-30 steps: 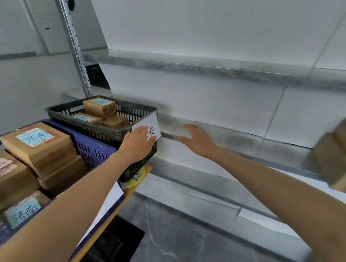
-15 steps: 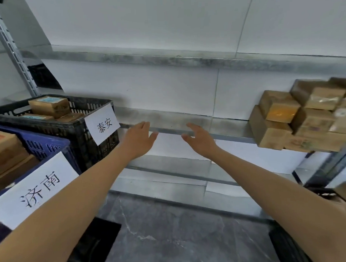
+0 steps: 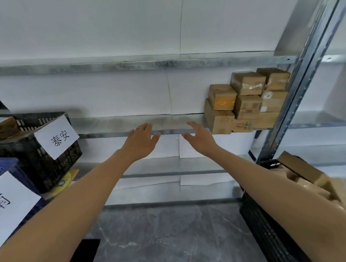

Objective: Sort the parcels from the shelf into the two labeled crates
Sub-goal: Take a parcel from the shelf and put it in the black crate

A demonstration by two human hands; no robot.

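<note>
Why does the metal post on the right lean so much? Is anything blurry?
Head view: the wide-angle lens likely slants the upright post; the shelf parcels look soft, their labels unreadable; the paper label on the black crate reads clearly; lighting is even, without harsh shadows.

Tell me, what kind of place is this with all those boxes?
Probably a parcel storeroom or sorting room. Taped cardboard parcels are stacked on a metal shelf, and a black crate to the left wears a paper label with a place name for sorting.
</note>
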